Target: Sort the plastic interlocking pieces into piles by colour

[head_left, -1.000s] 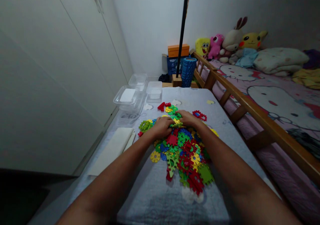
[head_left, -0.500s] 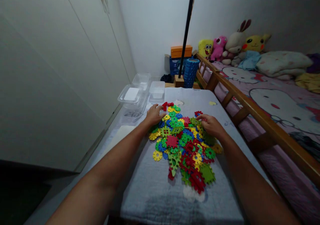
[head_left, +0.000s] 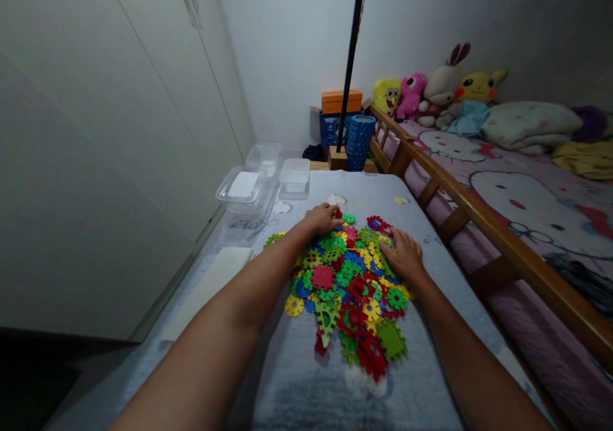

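A heap of flat plastic building pieces (head_left: 352,297), red, green, yellow and blue gears and squares, lies on a grey-blue cloth (head_left: 316,380). My left hand (head_left: 323,219) rests at the far edge of the heap, fingers curled down onto the pieces there. My right hand (head_left: 405,255) lies on the heap's right side, fingers spread flat over the pieces. Neither hand lifts a piece. Both forearms reach in from the bottom of the view.
Three clear plastic containers (head_left: 246,187) stand at the far left of the cloth. A white board (head_left: 211,284) lies left of it. A wooden bed rail (head_left: 479,211) runs along the right, plush toys (head_left: 443,89) behind. A black pole (head_left: 348,67) and blue roller (head_left: 358,140) stand beyond.
My left hand has slid right along the far edge of the heap. My right hand has shifted slightly nearer and flattened on the right side. The pieces are bunched closer together.
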`<state>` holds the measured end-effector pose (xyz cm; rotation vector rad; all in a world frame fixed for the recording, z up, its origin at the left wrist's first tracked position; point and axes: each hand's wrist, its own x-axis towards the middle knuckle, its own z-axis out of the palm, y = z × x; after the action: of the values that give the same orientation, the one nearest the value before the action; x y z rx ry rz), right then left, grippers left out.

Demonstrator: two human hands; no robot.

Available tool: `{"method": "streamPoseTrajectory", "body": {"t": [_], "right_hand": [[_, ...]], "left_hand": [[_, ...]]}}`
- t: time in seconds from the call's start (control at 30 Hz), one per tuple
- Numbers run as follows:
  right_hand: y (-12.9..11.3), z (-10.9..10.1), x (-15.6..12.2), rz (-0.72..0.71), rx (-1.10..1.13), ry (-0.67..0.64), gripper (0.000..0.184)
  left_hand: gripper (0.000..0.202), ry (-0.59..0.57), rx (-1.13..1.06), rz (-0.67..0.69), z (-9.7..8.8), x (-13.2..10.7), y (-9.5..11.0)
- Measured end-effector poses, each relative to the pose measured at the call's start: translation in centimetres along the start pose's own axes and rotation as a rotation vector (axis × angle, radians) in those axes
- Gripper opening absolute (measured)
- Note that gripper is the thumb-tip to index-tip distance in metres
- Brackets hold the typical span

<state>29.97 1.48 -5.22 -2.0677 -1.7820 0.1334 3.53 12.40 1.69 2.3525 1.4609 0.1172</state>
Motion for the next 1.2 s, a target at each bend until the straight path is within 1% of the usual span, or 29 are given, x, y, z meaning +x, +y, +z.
{"method": "streamPoseTrajectory", "body": {"t": [0.1,0.2,0.23,0.33,0.37,0.43,0.5,0.57,0.63,0.73,0.8,0.87,0.93,1.0,1.1,1.17,1.2], "right_hand": [[-0.9,0.0,1.2,-0.012,0.025,-0.025,0.060],[-2.3,0.2,2.5,-0.009,0.066,-0.072,0.055],[-3.0,0.2,2.9,-0.018,0.089,-0.095,0.052],[-5.1,0.3,3.3,-0.094,0.188,-0.167,0.048],[-5.9,0.2,3.3,-0.125,0.234,-0.194,0.048],[-7.3,-0.1,3.0,-0.191,0.360,-0.263,0.052],[-8.3,-0.7,2.5,-0.251,0.507,-0.350,0.057],[-8.9,-1.6,1.9,-0.294,0.625,-0.421,0.062],[-8.7,-2.6,1.3,-0.313,0.665,-0.431,0.064],[-7.2,-4.0,0.3,-0.294,0.608,-0.345,0.064],[-5.5,-4.7,-0.7,-0.262,0.516,-0.275,0.066],[-3.6,-5.1,-2.1,-0.237,0.397,-0.225,0.072],[-1.9,-4.9,-3.8,-0.223,0.278,-0.202,0.080],[-0.7,-4.4,-5.7,-0.219,0.188,-0.200,0.085],[-0.5,-3.2,-7.9,-0.230,0.079,-0.218,0.088],[-1.3,-2.4,-8.5,-0.244,0.031,-0.223,0.088],[-1.9,-2.0,-8.5,-0.258,0.027,-0.221,0.088]], "left_hand": [[0.053,-0.066,-0.018,0.152,0.0,-1.9,1.4],[0.050,-0.109,-0.021,0.258,-0.2,-4.7,2.3],[0.052,-0.101,-0.033,0.266,-0.3,-5.8,2.5],[0.057,-0.020,-0.078,0.283,-0.1,-9.4,2.4],[0.060,0.017,-0.093,0.243,0.1,-10.6,2.3],[0.073,0.060,-0.121,0.185,0.6,-13.0,1.7],[0.096,0.085,-0.137,0.158,1.3,-15.4,0.9],[0.110,0.103,-0.143,0.098,1.8,-17.5,0.0],[0.116,0.118,-0.147,0.034,2.3,-19.5,-0.8],[0.128,0.060,-0.155,0.000,2.8,-21.8,-1.5],[0.136,0.039,-0.140,-0.023,3.1,-22.7,-1.6],[0.143,0.040,-0.107,-0.083,3.5,-23.1,-1.5],[0.147,0.038,-0.079,-0.142,3.7,-23.1,-1.4],[0.149,0.026,-0.066,-0.160,4.0,-23.0,-1.1],[0.148,0.011,-0.068,-0.116,4.7,-22.6,-0.3],[0.144,0.018,-0.078,-0.078,5.3,-22.1,0.2],[0.141,0.041,-0.083,-0.067,5.7,-21.8,0.4]]}}
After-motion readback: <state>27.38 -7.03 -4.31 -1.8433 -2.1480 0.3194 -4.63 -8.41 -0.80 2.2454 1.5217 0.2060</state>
